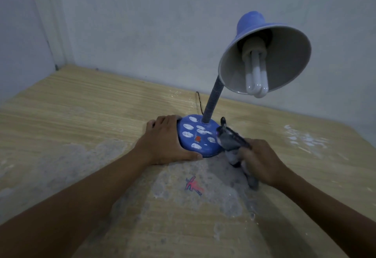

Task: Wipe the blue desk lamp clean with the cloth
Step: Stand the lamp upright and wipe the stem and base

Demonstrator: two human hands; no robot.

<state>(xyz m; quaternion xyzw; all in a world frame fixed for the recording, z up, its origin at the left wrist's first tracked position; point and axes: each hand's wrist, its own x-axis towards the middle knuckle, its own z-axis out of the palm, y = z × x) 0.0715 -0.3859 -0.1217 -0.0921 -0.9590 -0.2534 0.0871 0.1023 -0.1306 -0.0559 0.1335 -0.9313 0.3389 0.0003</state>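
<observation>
The blue desk lamp stands on the wooden desk, its round base (200,135) marked with white patches and a small red switch. A grey flexible neck (213,100) rises to the blue shade (264,54), which tilts toward me and shows a white bulb. My left hand (164,142) grips the base's left edge, fingers curled round the rim. My right hand (262,160) holds a crumpled grey and black cloth (230,137) against the base's right edge.
The wooden desk (81,105) has worn, pale scuffed patches and a red and blue scribble (193,185) near me. A thin dark cord (199,101) runs behind the base. A pale wall closes the back, with a corner at far left.
</observation>
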